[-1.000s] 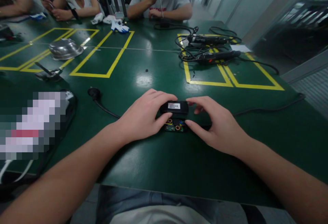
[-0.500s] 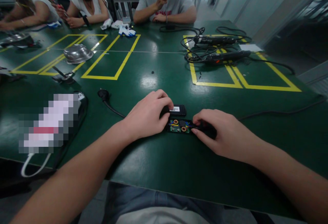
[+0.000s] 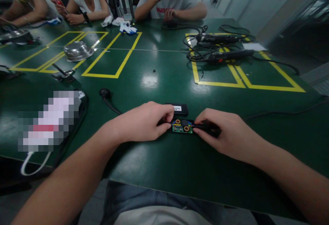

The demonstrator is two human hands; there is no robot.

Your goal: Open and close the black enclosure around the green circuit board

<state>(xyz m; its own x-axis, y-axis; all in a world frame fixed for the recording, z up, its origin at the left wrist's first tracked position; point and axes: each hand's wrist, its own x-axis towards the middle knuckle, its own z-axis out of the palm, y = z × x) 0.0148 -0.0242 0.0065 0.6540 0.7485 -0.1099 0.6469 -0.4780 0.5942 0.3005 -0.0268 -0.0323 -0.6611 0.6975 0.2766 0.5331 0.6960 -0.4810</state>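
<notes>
presently, your left hand (image 3: pixel 145 122) is resting nearly closed at the circuit board (image 3: pixel 182 127), hold unclear; your right hand (image 3: pixel 226 129) is pinching black cable (image 3: pixel 207 127); labelled cover (image 3: pixel 182 109) is lying unfitted.

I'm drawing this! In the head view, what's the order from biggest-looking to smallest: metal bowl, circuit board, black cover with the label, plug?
1. Metal bowl
2. Circuit board and black cover: too alike to rank; the left hand hides part of the cover
3. Plug
</notes>
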